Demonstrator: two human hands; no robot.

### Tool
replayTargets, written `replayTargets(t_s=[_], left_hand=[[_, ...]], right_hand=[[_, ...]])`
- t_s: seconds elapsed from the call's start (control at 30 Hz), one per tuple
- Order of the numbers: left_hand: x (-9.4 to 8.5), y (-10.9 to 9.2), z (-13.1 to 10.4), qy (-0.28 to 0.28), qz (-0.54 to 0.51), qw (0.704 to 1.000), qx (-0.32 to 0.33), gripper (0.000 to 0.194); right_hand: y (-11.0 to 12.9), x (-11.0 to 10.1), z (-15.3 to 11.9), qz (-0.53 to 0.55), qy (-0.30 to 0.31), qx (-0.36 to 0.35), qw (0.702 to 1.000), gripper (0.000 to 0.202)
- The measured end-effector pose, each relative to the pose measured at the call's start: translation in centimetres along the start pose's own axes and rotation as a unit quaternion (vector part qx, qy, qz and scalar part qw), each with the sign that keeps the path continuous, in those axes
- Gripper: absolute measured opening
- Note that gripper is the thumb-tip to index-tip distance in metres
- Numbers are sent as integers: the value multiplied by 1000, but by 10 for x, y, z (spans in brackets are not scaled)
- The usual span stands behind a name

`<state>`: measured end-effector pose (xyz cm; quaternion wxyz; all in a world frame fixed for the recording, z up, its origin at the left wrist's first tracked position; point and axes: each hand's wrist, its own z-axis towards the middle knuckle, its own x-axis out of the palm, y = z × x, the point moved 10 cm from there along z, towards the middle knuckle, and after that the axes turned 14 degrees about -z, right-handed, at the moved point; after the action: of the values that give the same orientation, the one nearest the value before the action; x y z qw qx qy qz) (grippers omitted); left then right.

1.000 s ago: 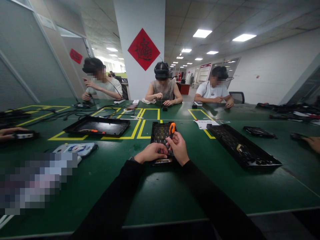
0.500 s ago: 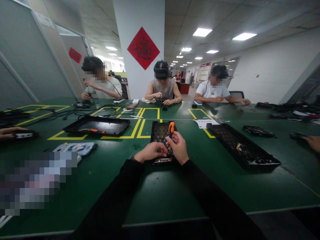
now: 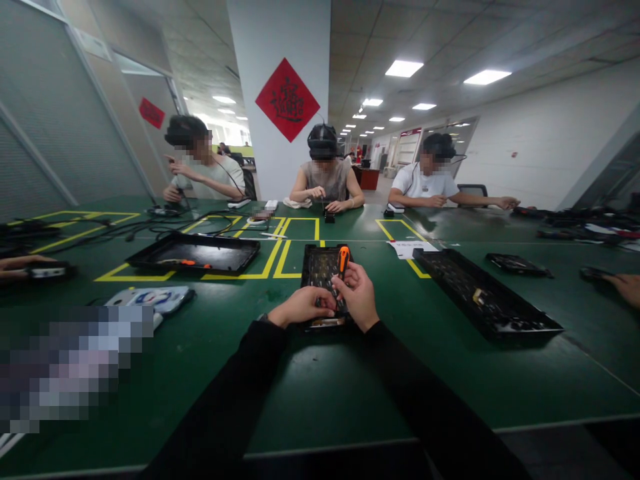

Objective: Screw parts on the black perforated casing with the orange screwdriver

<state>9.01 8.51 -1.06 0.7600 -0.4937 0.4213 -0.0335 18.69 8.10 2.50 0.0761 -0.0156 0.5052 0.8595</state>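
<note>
In front of me on the green table lies a black plastic case (image 3: 320,260) with many small shiny spots inside. My right hand (image 3: 359,293) is closed around a screwdriver (image 3: 343,259) with an orange and black handle, held nearly upright over the case. Its tip is hidden behind my fingers. My left hand (image 3: 307,305) rests over the near left part of the case, fingers pinched close to the screwdriver's lower end. What they hold, if anything, cannot be made out. A pale strip (image 3: 325,323) shows at the case's near end.
A shallow black tray (image 3: 235,263) with orange-handled tools stands left. A long black tray (image 3: 493,297) holding small parts lies right, near a paper sheet (image 3: 411,249). A phone-like item (image 3: 167,298) is at left. Several people work around the table; cables lie far left.
The screwdriver's handle has turned slightly in my right hand. My left hand has hardly moved. Across the table, the person at right has stretched an arm further out to the right.
</note>
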Motion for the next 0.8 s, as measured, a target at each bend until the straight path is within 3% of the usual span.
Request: replayTargets(t_s=[0.2,0.6,0.8], left_hand=[[0,-4,1,5,-9,1000,4,23],[-2,0,1,-21,2,1000,-8,22],[2,-3,2,7,-25,999,32,21]], right_hand=[[2,5,0,5,27,6,1000,29],[1,5,-1,-17,18,-5,1000,37],[1,2,-1,-21,5,-8,1000,39]])
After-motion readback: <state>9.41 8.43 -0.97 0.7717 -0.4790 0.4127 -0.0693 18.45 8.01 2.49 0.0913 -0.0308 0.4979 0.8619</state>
